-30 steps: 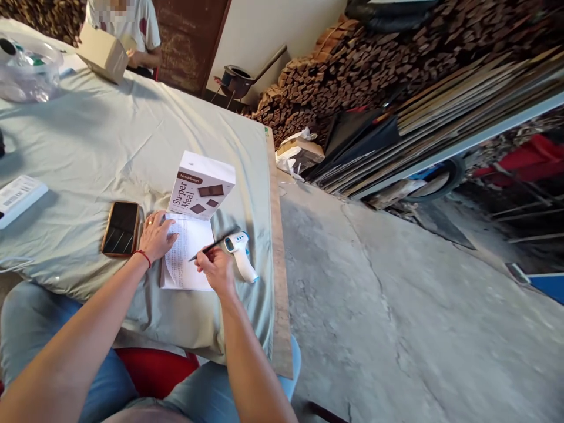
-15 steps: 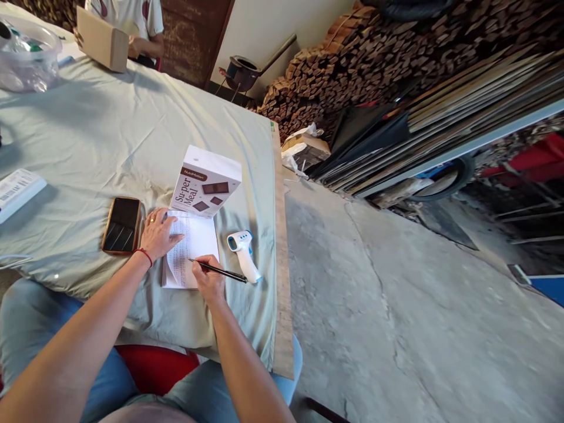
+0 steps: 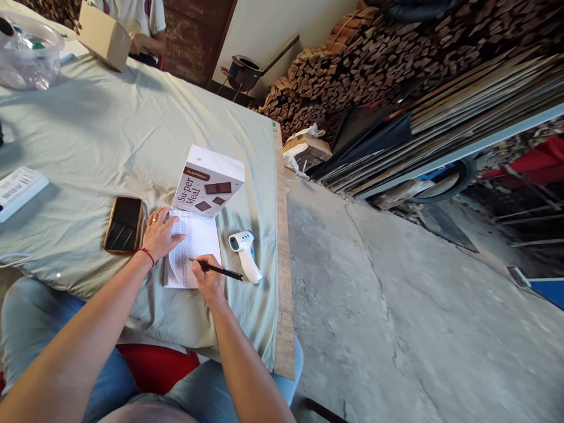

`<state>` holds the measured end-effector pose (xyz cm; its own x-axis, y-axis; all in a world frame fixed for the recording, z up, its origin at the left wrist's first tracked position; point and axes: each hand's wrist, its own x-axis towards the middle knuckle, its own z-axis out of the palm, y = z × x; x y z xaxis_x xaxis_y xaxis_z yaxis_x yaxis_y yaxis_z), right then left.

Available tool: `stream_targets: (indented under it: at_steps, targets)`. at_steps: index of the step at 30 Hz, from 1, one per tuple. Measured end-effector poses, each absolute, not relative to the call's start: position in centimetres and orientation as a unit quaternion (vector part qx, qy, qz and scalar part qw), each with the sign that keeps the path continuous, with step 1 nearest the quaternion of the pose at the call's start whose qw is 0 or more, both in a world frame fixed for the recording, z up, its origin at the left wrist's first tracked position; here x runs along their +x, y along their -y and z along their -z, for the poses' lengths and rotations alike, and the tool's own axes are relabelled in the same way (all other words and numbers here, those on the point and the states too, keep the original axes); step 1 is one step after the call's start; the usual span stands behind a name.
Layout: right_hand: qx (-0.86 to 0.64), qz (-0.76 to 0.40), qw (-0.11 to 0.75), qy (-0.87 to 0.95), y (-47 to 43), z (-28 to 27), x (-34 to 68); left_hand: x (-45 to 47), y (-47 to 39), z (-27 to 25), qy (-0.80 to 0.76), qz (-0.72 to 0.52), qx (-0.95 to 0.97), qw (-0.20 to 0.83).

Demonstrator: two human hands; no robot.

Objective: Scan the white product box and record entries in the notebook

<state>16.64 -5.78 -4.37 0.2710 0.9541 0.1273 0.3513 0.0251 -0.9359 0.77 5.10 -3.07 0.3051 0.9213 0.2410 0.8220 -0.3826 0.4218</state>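
Right hand (image 3: 210,281) pinches the pen (image 3: 217,270), tip seemingly touching the notepad (image 3: 194,247). Left hand (image 3: 159,234) lies flat, fingers released, on its left edge beside the phone (image 3: 124,224).

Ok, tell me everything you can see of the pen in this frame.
The pen is slim and dark, material unclear, with no cap visible at the writing end. The right hand grips it near the tip, which meets the printed sheet of paper. It lies at a low slant, its back end pointing right toward the white and blue thermometer gun, close to it; whether they touch cannot be told.
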Motion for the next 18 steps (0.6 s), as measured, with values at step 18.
stream_targets:
  at_steps: [18]
  targets:
    - [-0.626,-0.301,0.486,0.530,5.74,4.87,16.78,0.82,-5.05,2.81,-0.547,-0.212,0.804,0.100]
